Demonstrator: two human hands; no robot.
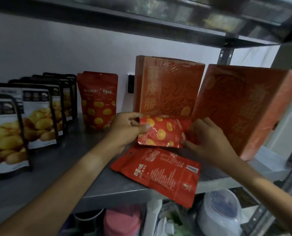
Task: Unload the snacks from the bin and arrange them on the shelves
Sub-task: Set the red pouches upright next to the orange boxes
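Note:
Both hands hold one red snack pouch with yellow spots just above the grey metal shelf. My left hand pinches its left end, and my right hand grips its right end. A second red pouch lies flat, back side up, below them, and it hangs over the shelf's front edge. A third red spotted pouch stands upright against the back wall. The bin is out of view.
A row of several black-framed pouches picturing yellow snacks stands at the left. Two large orange boxes stand at the back right, close behind the hands. A steel upright rises at the right. The lower shelf holds a white appliance and a pink container.

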